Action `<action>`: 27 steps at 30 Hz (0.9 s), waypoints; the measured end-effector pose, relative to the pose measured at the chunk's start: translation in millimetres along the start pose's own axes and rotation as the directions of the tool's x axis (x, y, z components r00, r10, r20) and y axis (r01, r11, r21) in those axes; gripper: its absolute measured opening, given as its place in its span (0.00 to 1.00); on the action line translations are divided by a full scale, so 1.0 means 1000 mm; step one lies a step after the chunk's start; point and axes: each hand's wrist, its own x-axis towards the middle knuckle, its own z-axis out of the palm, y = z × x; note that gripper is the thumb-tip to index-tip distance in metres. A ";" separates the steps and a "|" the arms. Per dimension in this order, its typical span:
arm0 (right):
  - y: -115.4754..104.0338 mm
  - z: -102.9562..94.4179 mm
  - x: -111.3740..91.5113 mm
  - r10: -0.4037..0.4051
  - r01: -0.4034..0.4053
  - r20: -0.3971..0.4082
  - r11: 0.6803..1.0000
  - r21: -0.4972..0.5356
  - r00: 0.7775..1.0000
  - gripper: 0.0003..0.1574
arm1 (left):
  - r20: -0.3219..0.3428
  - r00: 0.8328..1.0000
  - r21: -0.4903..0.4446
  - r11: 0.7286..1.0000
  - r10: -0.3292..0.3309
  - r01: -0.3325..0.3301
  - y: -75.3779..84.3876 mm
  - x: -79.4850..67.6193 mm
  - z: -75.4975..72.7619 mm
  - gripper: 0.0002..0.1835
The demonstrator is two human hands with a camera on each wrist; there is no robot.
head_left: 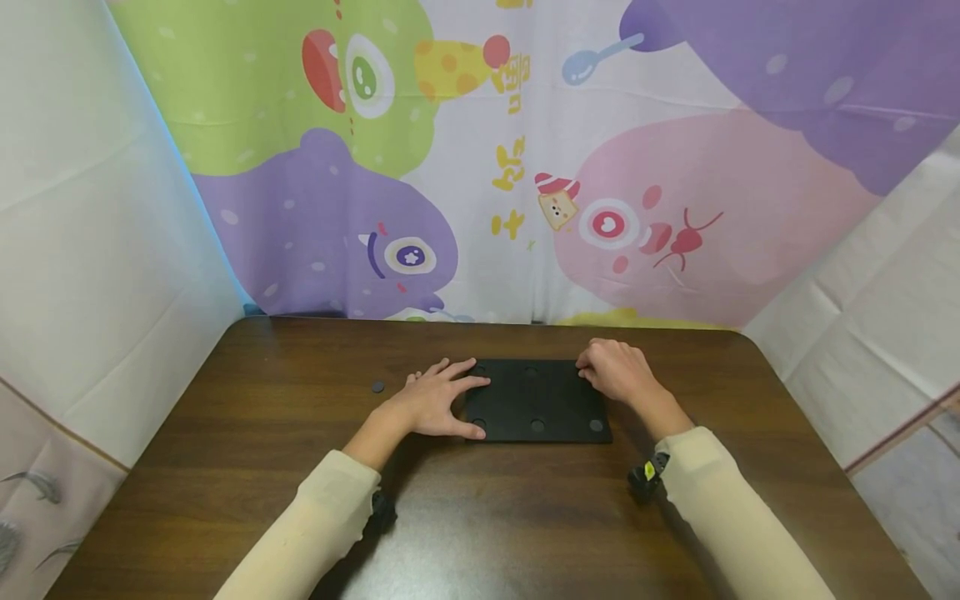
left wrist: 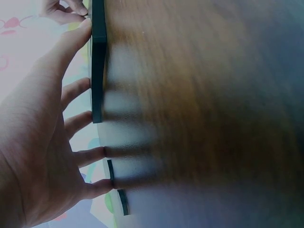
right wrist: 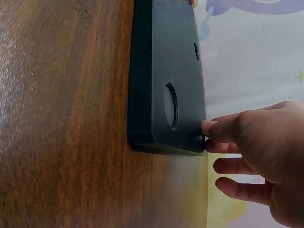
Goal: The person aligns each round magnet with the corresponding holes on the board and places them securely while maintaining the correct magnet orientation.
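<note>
A black rectangular board (head_left: 536,400) with shallow round recesses lies on the wooden table. My left hand (head_left: 435,402) is spread over its left end, with the thumb at the near left corner and two fingertips on the top face. Its other two fingers reach past the board onto the table, close to a small dark disc (left wrist: 110,169). At the far right corner, my right hand (head_left: 617,369) pinches with thumb and forefinger; a thin dark edge (left wrist: 86,16), apparently of a small disc, shows there, mostly hidden by the fingers. A grey disc (right wrist: 169,107) fills the near right recess.
Another dark disc (head_left: 378,387) lies on the table (head_left: 510,517) left of my left hand. Behind the table's far edge hangs a cartoon-printed cloth (head_left: 495,275). White cloth panels (head_left: 150,275) stand at both sides.
</note>
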 end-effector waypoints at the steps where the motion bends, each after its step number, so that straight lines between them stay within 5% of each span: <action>1: 0.000 -0.001 0.000 0.000 0.000 0.003 1.000 -0.001 1.000 0.09 | 0.001 1.000 0.005 1.000 0.002 -0.002 0.002 -0.001 -0.002 0.55; 27: 0.004 -0.005 -0.004 0.042 -0.043 0.018 0.997 0.067 0.999 0.10 | 0.030 0.999 0.059 0.998 -0.032 0.031 0.026 -0.015 -0.016 0.50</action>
